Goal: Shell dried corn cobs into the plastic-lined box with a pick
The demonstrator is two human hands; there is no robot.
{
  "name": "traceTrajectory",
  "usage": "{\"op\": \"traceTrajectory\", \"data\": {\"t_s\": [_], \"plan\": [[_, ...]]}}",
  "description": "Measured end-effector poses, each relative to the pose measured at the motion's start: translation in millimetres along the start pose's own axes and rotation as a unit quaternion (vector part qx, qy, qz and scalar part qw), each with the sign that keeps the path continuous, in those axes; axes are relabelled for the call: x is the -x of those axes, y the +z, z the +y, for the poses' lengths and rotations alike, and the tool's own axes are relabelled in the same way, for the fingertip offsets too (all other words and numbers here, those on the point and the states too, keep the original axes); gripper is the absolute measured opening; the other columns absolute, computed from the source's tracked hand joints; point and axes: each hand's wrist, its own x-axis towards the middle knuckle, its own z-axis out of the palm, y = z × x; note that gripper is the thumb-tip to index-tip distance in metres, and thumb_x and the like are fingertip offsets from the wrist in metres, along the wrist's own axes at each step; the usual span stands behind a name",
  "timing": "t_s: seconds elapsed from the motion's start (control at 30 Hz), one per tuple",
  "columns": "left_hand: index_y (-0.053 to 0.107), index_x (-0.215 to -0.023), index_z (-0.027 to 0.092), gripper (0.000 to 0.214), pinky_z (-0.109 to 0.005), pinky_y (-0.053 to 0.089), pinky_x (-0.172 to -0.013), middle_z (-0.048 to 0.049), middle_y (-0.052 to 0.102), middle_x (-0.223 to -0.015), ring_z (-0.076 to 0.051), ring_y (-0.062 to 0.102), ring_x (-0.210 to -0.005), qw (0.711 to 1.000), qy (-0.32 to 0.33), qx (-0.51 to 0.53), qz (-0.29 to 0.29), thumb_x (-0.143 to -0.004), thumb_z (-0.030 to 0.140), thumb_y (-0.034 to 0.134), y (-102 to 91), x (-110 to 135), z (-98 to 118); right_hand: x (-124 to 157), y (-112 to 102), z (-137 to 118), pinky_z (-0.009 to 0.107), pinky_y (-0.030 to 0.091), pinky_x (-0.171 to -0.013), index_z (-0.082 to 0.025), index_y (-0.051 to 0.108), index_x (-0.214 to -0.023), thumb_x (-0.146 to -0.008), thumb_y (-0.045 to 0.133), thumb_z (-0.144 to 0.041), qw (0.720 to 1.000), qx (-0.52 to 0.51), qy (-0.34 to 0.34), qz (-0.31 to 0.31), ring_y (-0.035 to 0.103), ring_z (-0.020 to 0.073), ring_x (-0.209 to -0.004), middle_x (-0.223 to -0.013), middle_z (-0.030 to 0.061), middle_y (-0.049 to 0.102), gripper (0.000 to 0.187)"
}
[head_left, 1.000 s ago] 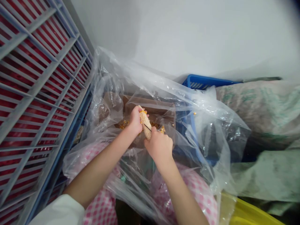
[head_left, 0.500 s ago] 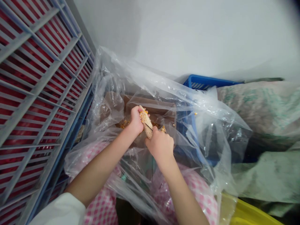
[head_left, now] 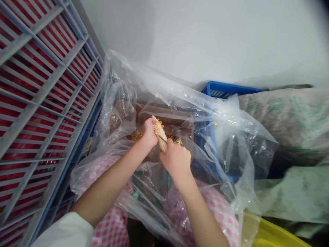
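Our left hand clamps a pale, nearly bare corn cob above a brown cardboard box inside a clear plastic bag; our right hand closes around a thin dark blade set against the cob. A few yellow kernels remain near its tip, and more lie loose in the box.

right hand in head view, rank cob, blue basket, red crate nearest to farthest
From the right hand:
1. Corn cob, just left, the knife in this hand against it
2. Blue basket, ahead to the right, behind the plastic
3. Red crate, far left, beyond the left arm
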Motion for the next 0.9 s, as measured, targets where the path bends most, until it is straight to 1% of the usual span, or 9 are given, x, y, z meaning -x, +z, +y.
{"op": "traceTrajectory", "data": {"t_s": [0.17,0.33,0.53,0.7,0.9], "plan": [[0.052,-0.063,0.015,0.015,-0.023,0.033,-0.045,-0.0013,0.048,-0.052,-0.012,0.046,-0.045,1.000,0.004,0.016,-0.018,-0.065,0.020,0.038,0.7,2.3,1.6,0.0,-0.3,-0.5,0.031,0.046,-0.061,-0.018,0.054,-0.092,-0.074,0.053,-0.029,1.000,0.001,-0.001,0.009,0.066,0.0244,-0.074,-0.080,0.0101,0.068,0.021],[0.050,-0.061,0.016,0.012,-0.023,0.034,-0.047,-0.0010,0.048,-0.054,-0.011,0.046,-0.046,1.000,-0.002,0.006,-0.007,-0.065,0.019,0.039,0.9,2.2,1.7,0.4,-0.1,-0.8,0.030,0.045,-0.061,-0.017,0.054,-0.093,-0.075,0.052,-0.029,1.000,0.002,0.000,-0.003,0.067,0.0241,-0.074,-0.081,0.0108,0.068,0.022],[0.049,-0.061,0.016,0.009,-0.023,0.035,-0.047,-0.0012,0.049,-0.053,-0.012,0.046,-0.045,1.000,-0.011,0.005,-0.001,-0.062,0.016,0.040,0.7,2.2,3.3,0.6,2.1,-0.2,0.030,0.045,-0.061,-0.017,0.055,-0.092,-0.074,0.052,-0.027,1.000,0.002,-0.001,0.007,0.067,0.0244,-0.073,-0.079,0.0104,0.068,0.021],[0.048,-0.059,0.017,0.010,-0.023,0.034,-0.045,-0.0005,0.047,-0.052,-0.011,0.045,-0.043,1.000,-0.016,0.014,0.001,-0.062,0.016,0.039,0.7,1.4,4.8,0.1,2.1,0.3,0.030,0.046,-0.061,-0.018,0.055,-0.091,-0.074,0.053,-0.028,1.000,0.001,-0.008,0.012,0.066,0.0244,-0.074,-0.077,0.0099,0.068,0.021],[0.048,-0.061,0.017,0.009,-0.023,0.035,-0.046,0.0002,0.046,-0.052,-0.011,0.045,-0.043,0.999,-0.009,0.025,0.025,-0.062,0.016,0.039,-2.1,-3.9,-1.0,-0.8,1.4,0.3,0.030,0.045,-0.063,-0.018,0.055,-0.092,-0.074,0.052,-0.029,1.000,0.002,-0.014,-0.008,0.066,0.0237,-0.075,-0.081,0.0102,0.068,0.021]]}}
